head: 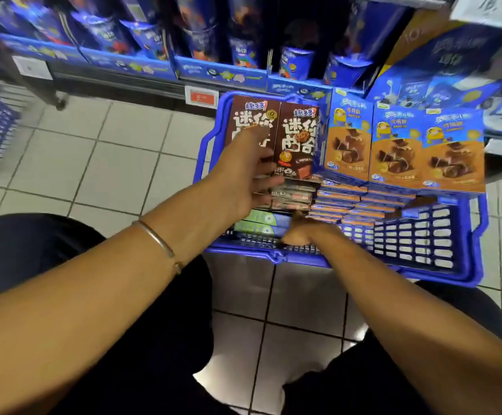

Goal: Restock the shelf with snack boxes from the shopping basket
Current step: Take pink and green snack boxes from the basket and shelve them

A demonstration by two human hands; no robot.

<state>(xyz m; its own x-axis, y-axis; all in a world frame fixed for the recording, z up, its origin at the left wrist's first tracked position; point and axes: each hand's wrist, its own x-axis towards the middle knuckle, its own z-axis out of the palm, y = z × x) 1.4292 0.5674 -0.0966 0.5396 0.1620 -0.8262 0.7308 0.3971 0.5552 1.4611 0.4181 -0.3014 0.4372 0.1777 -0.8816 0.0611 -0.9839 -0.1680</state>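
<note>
1. Crouching over the basket point(423, 244), we find it on the tiled floor point(94, 163) just in front of the shelf point(220, 73), and it is heavily loaded.
2. Two brown boxes point(297, 136) stand upright at its far left corner. Three blue-and-orange boxes point(396, 148) stand beside them along the far side.
3. Flat stacks point(348, 202) of more boxes lie beneath these, with green-ended boxes point(252, 223) at the near left.
4. Our left hand point(249, 172) reaches to the brown boxes, fingers fairly straight and spread against the face of the left one. We see no curl round it, so we judge this a touch and not a firm hold.
5. Our right hand point(303, 235) sits low inside the basket by the near wall, knuckles toward us and fingertips buried among the stacks. We cannot tell whether it holds anything.
6. The shelf carries blue packs along its lower tier, too blurred for us to say whether any came from the basket.
7. We judge the task far from done: no box is in the air or on its way to the shelf, and nearly the whole load is left to place.
</note>
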